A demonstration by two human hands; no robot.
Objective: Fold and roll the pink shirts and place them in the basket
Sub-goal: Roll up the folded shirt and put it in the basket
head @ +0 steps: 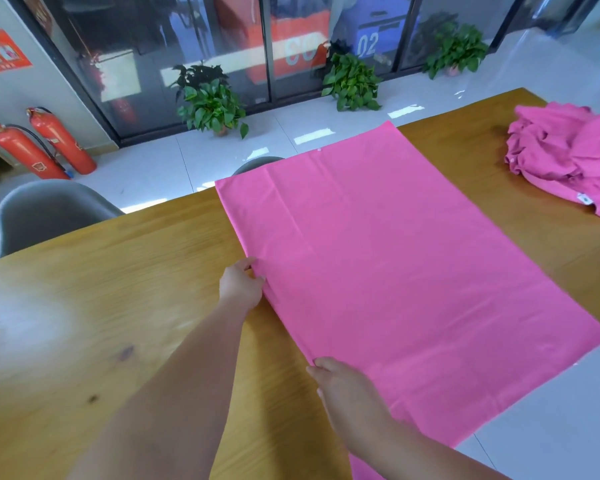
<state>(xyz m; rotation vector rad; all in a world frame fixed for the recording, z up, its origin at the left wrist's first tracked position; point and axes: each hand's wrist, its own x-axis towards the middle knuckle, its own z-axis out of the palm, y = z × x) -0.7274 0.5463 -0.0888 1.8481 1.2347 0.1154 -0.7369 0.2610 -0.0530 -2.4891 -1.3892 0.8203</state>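
Note:
A pink shirt [395, 271] lies spread flat across the wooden table [101, 306], its far edge and its right corner hanging past the table's edges. My left hand [240, 285] pinches the shirt's left edge near the middle. My right hand [349, 393] grips the same edge closer to me, with its fingers curled round the cloth. A crumpled heap of more pink shirts [568, 157] sits at the table's far right. No basket is in view.
A grey chair [49, 213] stands at the table's far left, and another chair back [257, 164] shows behind the shirt. On the floor beyond are potted plants [210, 102], two red fire extinguishers [49, 143] and glass doors.

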